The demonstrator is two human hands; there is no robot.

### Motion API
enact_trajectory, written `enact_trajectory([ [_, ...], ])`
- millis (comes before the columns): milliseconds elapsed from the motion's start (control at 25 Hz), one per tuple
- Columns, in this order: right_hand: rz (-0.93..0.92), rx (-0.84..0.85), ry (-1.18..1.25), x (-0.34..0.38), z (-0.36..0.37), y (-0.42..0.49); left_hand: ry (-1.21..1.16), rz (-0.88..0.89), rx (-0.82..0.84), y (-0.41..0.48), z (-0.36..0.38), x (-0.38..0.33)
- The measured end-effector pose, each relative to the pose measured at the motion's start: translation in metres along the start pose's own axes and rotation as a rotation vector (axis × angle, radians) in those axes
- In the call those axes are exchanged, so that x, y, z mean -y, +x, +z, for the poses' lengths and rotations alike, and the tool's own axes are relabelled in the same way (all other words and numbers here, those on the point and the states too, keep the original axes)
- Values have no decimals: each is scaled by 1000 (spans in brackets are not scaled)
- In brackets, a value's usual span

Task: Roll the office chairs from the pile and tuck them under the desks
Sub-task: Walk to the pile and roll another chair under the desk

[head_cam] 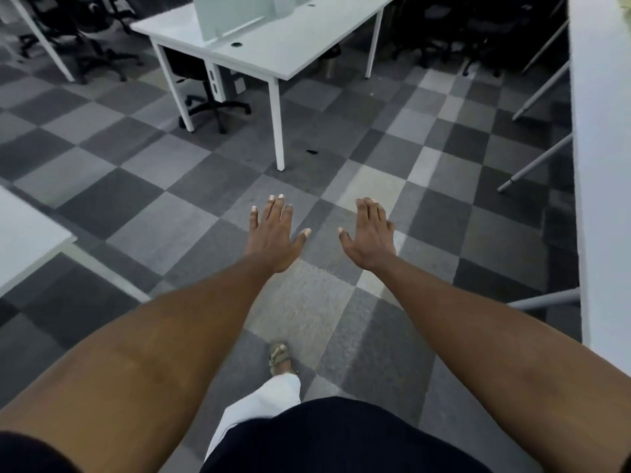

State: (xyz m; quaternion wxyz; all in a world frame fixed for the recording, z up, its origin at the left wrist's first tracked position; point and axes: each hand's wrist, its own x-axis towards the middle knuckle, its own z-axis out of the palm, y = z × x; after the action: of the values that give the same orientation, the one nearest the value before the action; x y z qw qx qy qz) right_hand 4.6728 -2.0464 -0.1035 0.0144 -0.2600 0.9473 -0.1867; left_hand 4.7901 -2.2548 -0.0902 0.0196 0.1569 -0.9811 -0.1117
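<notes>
Forearms point(164, 339) nearest, stretched out over checkered carpet point(136, 206). Chair pile point(478, 32) far ahead at right, dim, well apart from the hands; one chair point(205, 93) sits under the white surface point(290, 49). Risk: castors snagging surface legs point(280, 131) or the small dark scrap point(311, 152) on the floor. Left hand point(273, 238), right hand point(370, 238): fingers point(273, 211) straight, spread, holding nothing.

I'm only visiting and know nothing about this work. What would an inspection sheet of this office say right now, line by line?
Surface: grey checkered carpet tiles.
Job's things: one office chair tucked under the white desk; more chairs bunched at top right, too dark to count.
Clutter: small dark scrap on the carpet near a desk leg.
Hands: left hand and right hand open, holding nothing.
Cables: nothing seen.
Surroundings: second desk corner at left; white panel at right.
</notes>
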Motion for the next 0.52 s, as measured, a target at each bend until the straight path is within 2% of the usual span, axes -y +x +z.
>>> enact_trajectory([
  [280, 150, -33, -6, 25, 25, 194, 47, 150, 48, 228, -28, 60],
  [520, 192, -111, 2, 18, 22, 335, 26, 266, 63, 393, -31, 71],
])
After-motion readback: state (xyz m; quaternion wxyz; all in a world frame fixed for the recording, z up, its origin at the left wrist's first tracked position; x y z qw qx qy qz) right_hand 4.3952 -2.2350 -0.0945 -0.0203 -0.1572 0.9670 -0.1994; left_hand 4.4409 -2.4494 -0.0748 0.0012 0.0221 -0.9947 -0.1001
